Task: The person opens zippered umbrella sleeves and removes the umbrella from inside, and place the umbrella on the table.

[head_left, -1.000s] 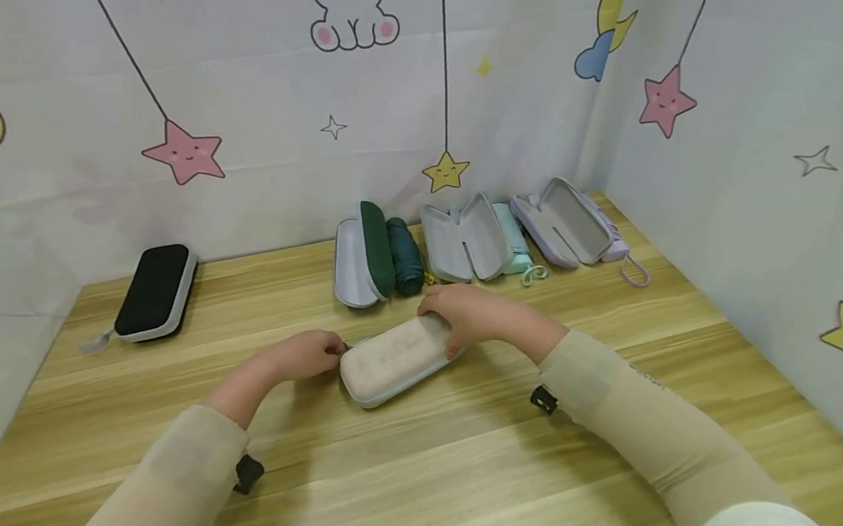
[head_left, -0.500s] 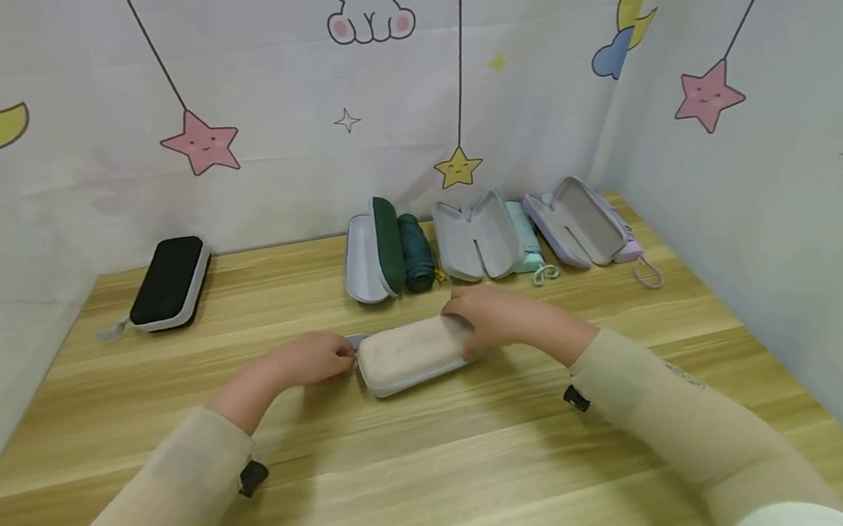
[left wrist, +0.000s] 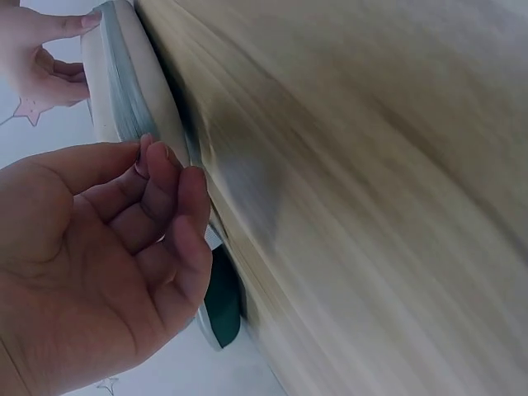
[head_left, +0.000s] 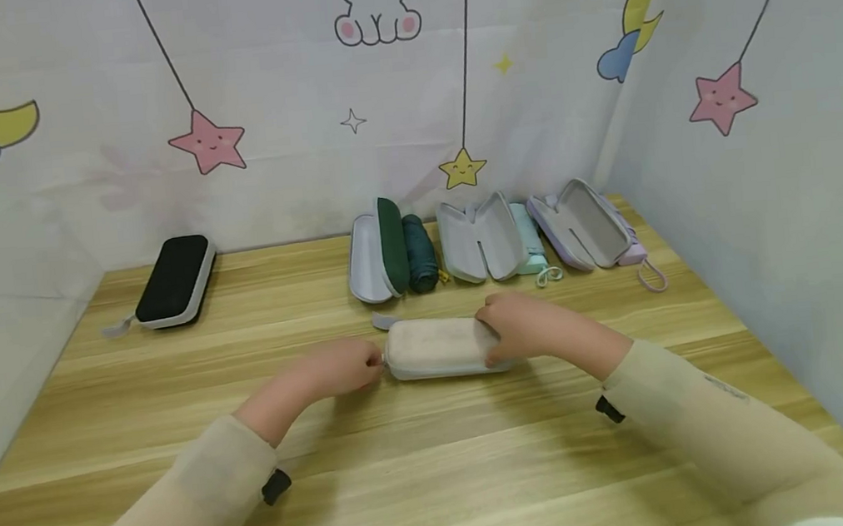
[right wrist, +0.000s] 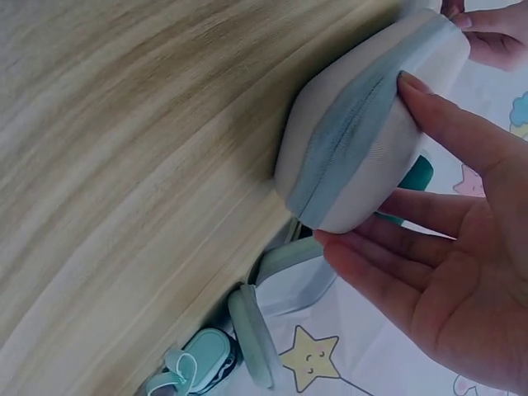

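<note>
A beige zip case [head_left: 436, 347] lies crosswise on the wooden table [head_left: 439, 462] in the head view. My right hand [head_left: 491, 336] grips its right end, thumb on one side and fingers on the other, as the right wrist view shows around the case [right wrist: 421, 49]. My left hand [head_left: 371, 369] is at the case's left end, with thumb and fingers pinched together at the zip line [left wrist: 124, 91]. The pull itself is hidden by the fingertips. A grey strap tab [head_left: 381, 321] pokes out behind the left end.
A shut black case [head_left: 175, 280] lies at the back left. Along the back wall stand an open green case [head_left: 383, 250] beside a dark teal umbrella [head_left: 421, 255], an open grey case [head_left: 481, 241] and an open lilac case [head_left: 579, 224]. Walls close in three sides.
The beige case has turned from a slant to lying crosswise and slid a little right. Both hands moved with it, and the strap tab now shows.
</note>
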{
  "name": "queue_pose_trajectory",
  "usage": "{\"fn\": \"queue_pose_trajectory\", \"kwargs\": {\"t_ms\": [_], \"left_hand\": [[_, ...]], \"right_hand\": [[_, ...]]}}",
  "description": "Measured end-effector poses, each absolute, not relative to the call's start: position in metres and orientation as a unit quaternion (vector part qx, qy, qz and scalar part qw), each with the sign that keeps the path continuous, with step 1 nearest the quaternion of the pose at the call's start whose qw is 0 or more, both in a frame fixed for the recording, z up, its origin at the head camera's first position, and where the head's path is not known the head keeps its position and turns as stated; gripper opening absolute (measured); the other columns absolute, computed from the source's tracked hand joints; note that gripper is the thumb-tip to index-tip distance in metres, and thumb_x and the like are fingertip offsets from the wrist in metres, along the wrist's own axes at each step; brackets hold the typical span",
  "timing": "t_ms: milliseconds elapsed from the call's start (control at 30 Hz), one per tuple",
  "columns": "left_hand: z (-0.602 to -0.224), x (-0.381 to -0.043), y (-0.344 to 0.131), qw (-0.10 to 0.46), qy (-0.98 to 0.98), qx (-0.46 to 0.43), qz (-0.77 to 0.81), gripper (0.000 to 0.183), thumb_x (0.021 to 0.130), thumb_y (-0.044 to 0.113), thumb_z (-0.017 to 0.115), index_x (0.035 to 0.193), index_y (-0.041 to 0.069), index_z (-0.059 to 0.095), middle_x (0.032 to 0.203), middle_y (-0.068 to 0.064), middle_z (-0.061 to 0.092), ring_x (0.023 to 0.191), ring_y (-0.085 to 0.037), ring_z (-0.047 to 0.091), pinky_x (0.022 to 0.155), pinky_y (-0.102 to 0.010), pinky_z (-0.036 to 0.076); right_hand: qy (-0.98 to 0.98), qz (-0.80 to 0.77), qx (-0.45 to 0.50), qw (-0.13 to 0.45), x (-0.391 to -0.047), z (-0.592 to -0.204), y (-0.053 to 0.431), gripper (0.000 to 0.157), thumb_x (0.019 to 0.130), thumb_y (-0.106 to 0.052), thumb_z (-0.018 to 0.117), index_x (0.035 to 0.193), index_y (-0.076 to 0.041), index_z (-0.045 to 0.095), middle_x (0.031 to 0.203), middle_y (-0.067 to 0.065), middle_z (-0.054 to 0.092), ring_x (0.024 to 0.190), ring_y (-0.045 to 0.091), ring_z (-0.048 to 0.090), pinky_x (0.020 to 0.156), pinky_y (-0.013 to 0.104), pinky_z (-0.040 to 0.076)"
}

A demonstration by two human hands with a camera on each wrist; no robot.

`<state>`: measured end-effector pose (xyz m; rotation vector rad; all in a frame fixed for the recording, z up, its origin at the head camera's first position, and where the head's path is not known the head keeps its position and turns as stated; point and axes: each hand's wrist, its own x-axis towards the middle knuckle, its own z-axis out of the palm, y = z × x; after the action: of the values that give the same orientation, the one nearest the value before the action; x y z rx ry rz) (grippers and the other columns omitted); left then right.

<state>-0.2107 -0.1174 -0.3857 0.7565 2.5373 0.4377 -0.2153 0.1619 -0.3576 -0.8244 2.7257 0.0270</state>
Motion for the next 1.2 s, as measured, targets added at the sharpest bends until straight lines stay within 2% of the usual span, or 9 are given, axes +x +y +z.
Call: {"fn": "queue_pose_trajectory", "kwargs": {"t_ms": [167,333,600,733,900,967,1033,1100,1200], "left_hand": [[-0.384,-0.204,-0.105,0.197,0.925,0.294,0.138,0.033,0.098,0.012,0.054,0.065,0.014,0.05,0.059,0.004,0.04,0.055,-0.011,0.037,0.054,-0.026,0.031],[-0.382,-0.201,-0.092,0.174,0.931,0.3,0.116,0.03,0.098,0.012,0.055,0.067,0.013,0.053,0.06,0.003,0.042,0.056,-0.012,0.039,0.055,-0.029,0.034],[-0.385,-0.199,-0.069,0.137,0.938,0.308,0.084,0.028,0.098,0.015,0.057,0.07,0.013,0.058,0.065,0.001,0.052,0.06,-0.015,0.046,0.063,-0.036,0.044],[-0.386,-0.198,-0.062,0.121,0.936,0.318,0.088,0.028,0.097,0.014,0.057,0.069,0.012,0.058,0.064,0.0,0.053,0.06,-0.016,0.047,0.063,-0.037,0.046],[-0.388,-0.201,-0.062,0.129,0.94,0.298,0.108,0.031,0.097,0.014,0.057,0.066,0.013,0.055,0.061,0.002,0.047,0.057,-0.014,0.044,0.057,-0.032,0.04],[-0.389,-0.202,-0.064,0.131,0.941,0.291,0.112,0.03,0.097,0.014,0.057,0.067,0.014,0.055,0.061,0.002,0.047,0.057,-0.014,0.044,0.056,-0.031,0.038],[-0.39,-0.203,-0.065,0.13,0.942,0.288,0.11,0.029,0.097,0.015,0.056,0.068,0.014,0.055,0.062,0.002,0.047,0.057,-0.014,0.044,0.056,-0.031,0.037],[-0.391,-0.204,-0.065,0.128,0.943,0.288,0.106,0.027,0.097,0.015,0.055,0.07,0.014,0.056,0.063,0.002,0.049,0.058,-0.014,0.045,0.056,-0.032,0.038],[-0.392,-0.204,-0.064,0.126,0.945,0.287,0.093,0.024,0.098,0.016,0.055,0.074,0.014,0.057,0.066,0.002,0.052,0.06,-0.015,0.047,0.059,-0.033,0.041]], "right_hand": [[0.951,0.012,-0.271,0.146,-0.208,-0.358,0.164,0.049,0.078,-0.038,0.082,0.107,-0.001,0.067,0.098,0.009,0.061,0.081,0.02,0.057,0.07,0.036,0.049],[0.952,0.027,-0.266,0.145,-0.204,-0.356,0.164,0.038,0.079,-0.039,0.081,0.088,-0.005,0.067,0.086,0.005,0.059,0.073,0.018,0.054,0.065,0.036,0.047],[0.956,0.046,-0.261,0.129,-0.194,-0.354,0.157,0.041,0.08,-0.043,0.078,0.064,-0.011,0.057,0.064,-0.001,0.052,0.06,0.015,0.042,0.053,0.031,0.036],[0.958,0.058,-0.254,0.117,-0.19,-0.354,0.152,0.043,0.079,-0.047,0.077,0.064,-0.012,0.056,0.064,-0.001,0.052,0.059,0.015,0.043,0.052,0.032,0.037],[0.963,0.044,-0.238,0.119,-0.19,-0.353,0.154,0.047,0.075,-0.052,0.079,0.08,-0.007,0.064,0.076,0.002,0.059,0.068,0.018,0.054,0.059,0.034,0.046],[0.961,0.038,-0.242,0.128,-0.19,-0.351,0.157,0.058,0.074,-0.053,0.08,0.1,-0.002,0.067,0.088,0.006,0.062,0.076,0.02,0.057,0.067,0.037,0.05],[0.955,0.03,-0.259,0.138,-0.192,-0.349,0.161,0.076,0.073,-0.051,0.082,0.125,0.0,0.06,0.112,0.014,0.062,0.095,0.027,0.06,0.081,0.041,0.051],[0.946,0.025,-0.285,0.151,-0.194,-0.346,0.165,0.091,0.073,-0.045,0.084,0.144,-0.005,0.044,0.138,0.018,0.048,0.118,0.033,0.053,0.094,0.046,0.046],[0.923,0.033,-0.343,0.17,-0.199,-0.346,0.17,0.101,0.072,-0.032,0.087,0.154,-0.016,0.03,0.159,0.01,0.021,0.141,0.035,0.027,0.107,0.054,0.032]]}}
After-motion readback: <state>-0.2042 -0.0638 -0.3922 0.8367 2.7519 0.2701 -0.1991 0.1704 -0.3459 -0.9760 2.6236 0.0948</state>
